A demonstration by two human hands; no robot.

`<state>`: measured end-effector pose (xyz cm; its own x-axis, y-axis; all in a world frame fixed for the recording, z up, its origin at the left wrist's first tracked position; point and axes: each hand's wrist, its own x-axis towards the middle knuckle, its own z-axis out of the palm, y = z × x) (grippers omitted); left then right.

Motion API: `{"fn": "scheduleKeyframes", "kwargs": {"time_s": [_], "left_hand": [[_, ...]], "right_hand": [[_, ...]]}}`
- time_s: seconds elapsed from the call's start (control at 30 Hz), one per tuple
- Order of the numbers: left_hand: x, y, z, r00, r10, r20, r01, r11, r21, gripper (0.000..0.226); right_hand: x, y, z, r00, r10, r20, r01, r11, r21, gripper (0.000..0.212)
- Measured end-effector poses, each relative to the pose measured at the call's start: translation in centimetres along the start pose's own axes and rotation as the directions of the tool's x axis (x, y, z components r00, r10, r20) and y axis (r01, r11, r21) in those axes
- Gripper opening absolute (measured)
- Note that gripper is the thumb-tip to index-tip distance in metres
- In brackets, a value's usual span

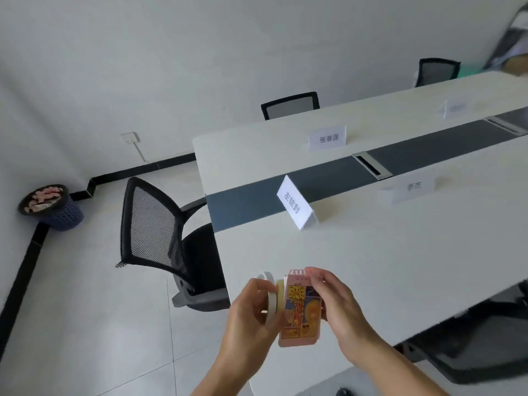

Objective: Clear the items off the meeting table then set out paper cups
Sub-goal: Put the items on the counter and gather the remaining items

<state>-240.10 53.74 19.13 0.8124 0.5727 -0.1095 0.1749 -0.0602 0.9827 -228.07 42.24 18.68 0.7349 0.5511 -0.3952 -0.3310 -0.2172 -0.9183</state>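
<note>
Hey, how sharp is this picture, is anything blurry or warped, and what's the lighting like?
Head view: the notebook is fairly sharp; the farthest name card and the person at top right are smeared; the wide-angle lens bows the edges of the table and tilts the walls; light is soft and even, with faint shadows and no glare.

Both bare forearms rise from the lower edge, hands close together. The left hand curls its fingers round tape rolls. The right hand grips a notebook's upper right edge.
</note>
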Motion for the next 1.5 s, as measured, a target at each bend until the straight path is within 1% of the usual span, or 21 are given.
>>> {"fn": "scheduleKeyframes", "kwargs": {"time_s": [0.07,0.1,0.17,0.23,0.3,0.4,0.43,0.5,0.63,0.73,0.8,0.87,1.0,1.17,1.27,1.33,1.43,1.5], "left_hand": [[-0.5,0.4,1.1,0.994,0.022,0.106,-0.023,1.000,0.009,0.023],[-0.7,0.5,1.8,0.988,0.036,0.150,-0.039,0.999,0.018,0.019],[-1.2,0.8,3.1,0.976,0.056,0.209,-0.059,0.998,0.008,0.015],[-1.6,1.0,4.5,0.967,0.050,0.250,-0.046,0.999,-0.020,0.014],[-2.0,1.2,6.2,0.953,0.037,0.299,-0.032,0.999,-0.024,0.013],[-2.6,1.6,9.7,0.927,0.028,0.374,-0.024,1.000,-0.017,0.006],[-2.9,1.6,11.2,0.914,0.027,0.404,-0.027,1.000,-0.006,0.004],[-3.8,1.6,14.4,0.883,0.022,0.469,-0.038,0.999,0.026,0.007],[-7.2,1.4,21.8,0.836,0.017,0.549,-0.082,0.992,0.094,0.007],[-10.6,0.7,27.5,0.789,0.000,0.615,-0.111,0.984,0.141,0.006],[-12.8,0.3,31.2,0.749,-0.015,0.662,-0.140,0.974,0.180,0.005],[-14.8,-0.1,34.5,0.718,-0.042,0.694,-0.132,0.972,0.196,0.004],[-16.1,-0.3,40.4,0.651,-0.063,0.757,-0.159,0.963,0.217,0.004],[-13.1,-1.1,49.5,0.644,-0.109,0.757,-0.131,0.960,0.249,0.007],[-10.1,-0.7,56.7,0.629,-0.118,0.769,-0.151,0.951,0.269,0.009],[-8.3,0.5,61.5,0.613,-0.110,0.783,-0.179,0.945,0.273,0.009],[-5.6,4.0,69.1,0.561,-0.061,0.826,-0.237,0.944,0.230,0.010],[-4.0,6.1,73.9,0.538,-0.034,0.842,-0.269,0.940,0.209,0.012]], "right_hand": [[-1.2,0.8,-0.6,0.992,0.019,-0.127,-0.011,0.998,0.060,0.026],[-1.8,1.2,-1.1,0.981,0.071,-0.180,-0.050,0.992,0.114,0.027],[-3.0,2.0,-3.0,0.947,0.233,-0.220,-0.169,0.946,0.275,0.029],[-4.5,2.9,-5.7,0.911,0.340,-0.232,-0.222,0.881,0.418,0.034],[-6.3,4.2,-8.9,0.897,0.361,-0.257,-0.190,0.837,0.514,0.039],[-10.6,6.7,-14.2,0.873,0.362,-0.327,-0.113,0.803,0.585,0.046],[-12.3,7.5,-15.9,0.860,0.364,-0.358,-0.095,0.803,0.588,0.046],[-16.3,9.5,-19.0,0.831,0.379,-0.406,-0.069,0.796,0.601,0.046],[-24.9,14.3,-24.8,0.778,0.433,-0.454,-0.001,0.724,0.690,0.044],[-30.9,18.4,-28.5,0.681,0.513,-0.523,0.010,0.707,0.707,0.044],[-34.1,20.9,-30.8,0.600,0.552,-0.580,0.014,0.717,0.697,0.048],[-36.6,22.8,-32.8,0.528,0.582,-0.618,-0.002,0.729,0.685,0.050],[-38.5,24.6,-36.8,0.487,0.603,-0.632,0.005,0.722,0.692,0.051],[-37.5,24.7,-44.0,0.419,0.599,-0.682,0.039,0.738,0.673,0.054],[-36.4,23.4,-49.7,0.356,0.588,-0.726,0.074,0.757,0.649,0.054],[-35.9,22.1,-53.7,0.313,0.590,-0.744,0.101,0.758,0.644,0.054],[-35.0,19.5,-59.9,0.302,0.565,-0.768,0.173,0.760,0.627,0.054],[-34.3,18.3,-63.8,0.257,0.560,-0.788,0.197,0.768,0.609,0.053]]}}
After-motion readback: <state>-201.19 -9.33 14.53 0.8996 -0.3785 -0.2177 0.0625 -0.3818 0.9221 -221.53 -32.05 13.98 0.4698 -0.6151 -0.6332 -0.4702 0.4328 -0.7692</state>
